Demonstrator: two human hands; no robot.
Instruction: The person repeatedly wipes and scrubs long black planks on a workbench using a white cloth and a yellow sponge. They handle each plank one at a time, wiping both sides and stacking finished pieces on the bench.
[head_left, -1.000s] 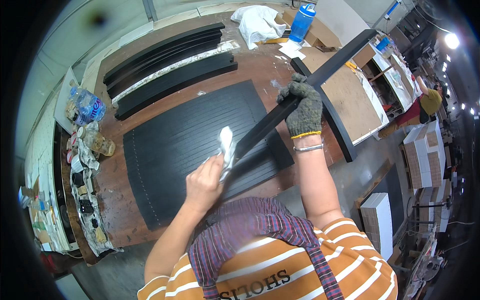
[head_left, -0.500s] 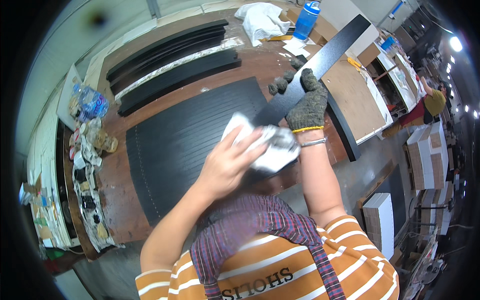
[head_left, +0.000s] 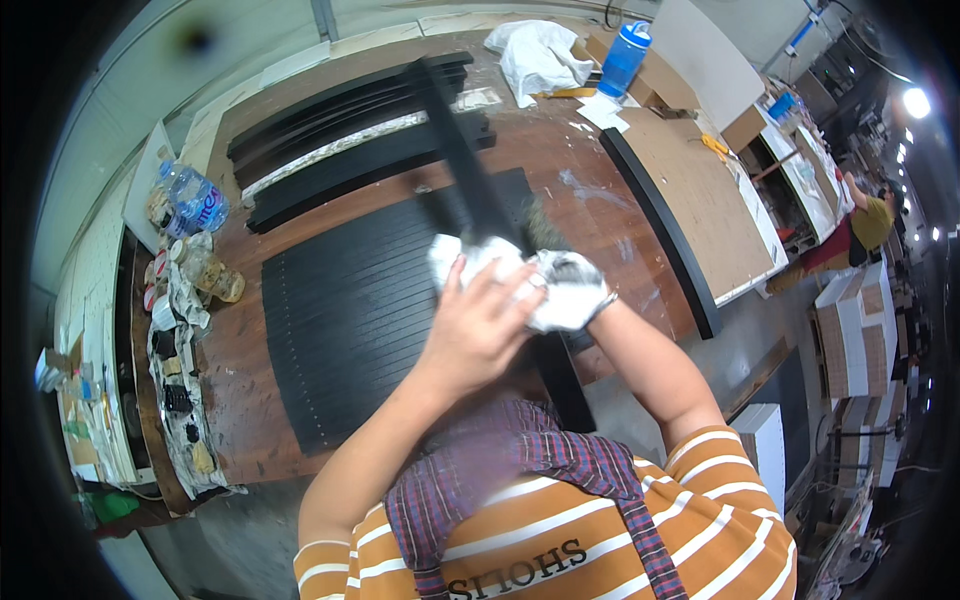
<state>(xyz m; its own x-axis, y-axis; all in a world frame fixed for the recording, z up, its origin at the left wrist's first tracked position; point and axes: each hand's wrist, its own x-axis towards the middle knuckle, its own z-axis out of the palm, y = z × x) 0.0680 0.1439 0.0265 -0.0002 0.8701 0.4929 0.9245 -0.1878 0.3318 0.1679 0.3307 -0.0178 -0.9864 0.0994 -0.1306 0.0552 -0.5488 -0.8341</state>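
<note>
Head view shows the left hand (head_left: 480, 325) pressing a crumpled white rag (head_left: 560, 285) around a long black wooden slat (head_left: 465, 165), whose raised end could swing into the blue bottle (head_left: 622, 60) at the workbench's (head_left: 600, 200) far edge.

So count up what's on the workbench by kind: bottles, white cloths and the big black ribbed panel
Bottles: 2, blue one, clear one
White cloths: 2, one in left hand; one at back
Black ribbed panel: 1
Total: 5
</note>
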